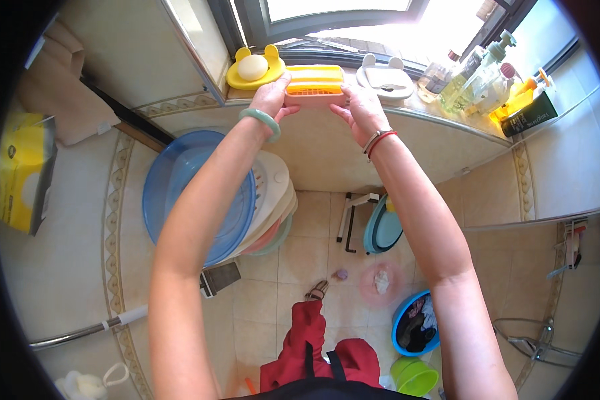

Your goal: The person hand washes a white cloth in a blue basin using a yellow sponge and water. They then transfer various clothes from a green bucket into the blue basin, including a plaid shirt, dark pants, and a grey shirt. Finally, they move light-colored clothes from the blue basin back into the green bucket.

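Both my arms reach forward to the window ledge. Between my hands is a small box (pixel 315 101), pinkish-orange at the front, with a yellow top and an orange slotted part inside. My left hand (pixel 271 97), with a green bangle at the wrist, grips its left end. Its right end is gripped by my right hand (pixel 363 110), which wears a red cord bracelet. Just left of the box sits a yellow eared soap dish (pixel 274 67) holding a pale round soap (pixel 253 67). A white eared soap dish (pixel 385 77) lies close to my right hand.
Several pump bottles (pixel 477 83) and a dark tube (pixel 530 114) crowd the ledge's right end. Stacked basins (pixel 155 190) lean at the left wall. On the floor are a folded teal basin (pixel 384 230), a blue tub of clothes (pixel 400 340) and a green bucket (pixel 415 379).
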A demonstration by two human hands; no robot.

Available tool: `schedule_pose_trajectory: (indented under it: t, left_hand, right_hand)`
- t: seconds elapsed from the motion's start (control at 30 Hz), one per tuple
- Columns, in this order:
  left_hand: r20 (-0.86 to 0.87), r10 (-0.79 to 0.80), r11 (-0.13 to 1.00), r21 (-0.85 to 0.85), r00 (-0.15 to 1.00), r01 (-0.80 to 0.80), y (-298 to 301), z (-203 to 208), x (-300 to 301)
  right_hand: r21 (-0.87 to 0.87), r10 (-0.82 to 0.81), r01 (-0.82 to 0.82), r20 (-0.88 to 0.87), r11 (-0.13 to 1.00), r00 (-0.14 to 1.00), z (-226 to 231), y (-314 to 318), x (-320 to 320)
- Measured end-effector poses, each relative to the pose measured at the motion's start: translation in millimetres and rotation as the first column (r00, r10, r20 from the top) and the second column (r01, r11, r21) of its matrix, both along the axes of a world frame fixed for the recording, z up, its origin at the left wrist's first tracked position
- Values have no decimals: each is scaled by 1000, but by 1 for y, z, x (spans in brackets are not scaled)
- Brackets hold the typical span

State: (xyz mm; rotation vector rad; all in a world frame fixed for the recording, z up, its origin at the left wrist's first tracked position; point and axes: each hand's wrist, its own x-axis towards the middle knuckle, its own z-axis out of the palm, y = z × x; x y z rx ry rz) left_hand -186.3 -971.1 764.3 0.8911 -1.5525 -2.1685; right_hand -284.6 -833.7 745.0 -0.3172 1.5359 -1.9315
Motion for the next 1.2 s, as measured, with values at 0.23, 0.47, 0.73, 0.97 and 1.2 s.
schedule_pose_trajectory:
  t: [0.23,0.47,0.73,0.97,1.2]
  left_hand:
    - [-111,209,974,115,972,-197,26,-14,16]
    - [-275,261,954,219,925,-205,18,-24,-4]
    - [-249,264,954,209,932,-215,46,-30,4]
    - [-246,-97,844,494,964,211,208,-76,58]
    - [-296,-308,529,736,904,421,445,-159,97]
  right_hand:
    - [70,96,-89,-105,994,990,1,16,15]
    - [-111,57,-56,2,992,998,-6,7,12]
    - [-285,43,-14,96,959,994,-24,35,14]
    - [-537,4,287,476,794,879,-66,207,77]
    - [-517,-276,687,659,511,700,-136,447,190]
